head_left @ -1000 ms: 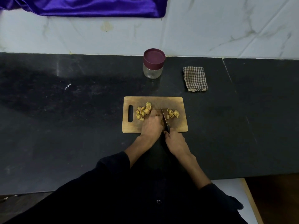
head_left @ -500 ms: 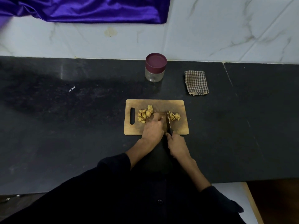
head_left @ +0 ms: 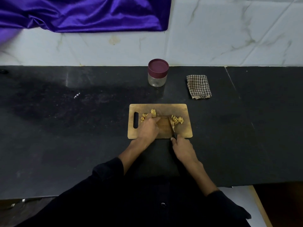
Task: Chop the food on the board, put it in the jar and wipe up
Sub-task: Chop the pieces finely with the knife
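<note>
Head view: wooden board (head_left: pixel 183 110) lies flat on the black surface (head_left: pixel 65 128), long axis running L–R, handle slot at its left end. Food sits in two small heaps of yellowish pieces: left heap (head_left: pixel 151 113) near the slot, right heap (head_left: pixel 177 120) toward the right end, bare wood between them. Left hand (head_left: pixel 148 128) rests palm-down on the board, fingers reaching fwd onto the left heap; whether they pinch a piece I can't tell. Right hand (head_left: pixel 182 149) is curled round the knife (head_left: pixel 171 126) handle just off the board's near edge. Knife's long axis runs near-to-far, tip pointing away from the person and slightly left, blade touching the left edge of the right heap.

Jar (head_left: pixel 157 79) stands upright behind the board, near the wall, maroon lid (head_left: pixel 158 68) on, glass looks empty. Checked cloth (head_left: pixel 198 86) lies folded flat to the jar's right, apart from it and from the board. Purple fabric (head_left: pixel 82 13) hangs on the marble wall, top left.
</note>
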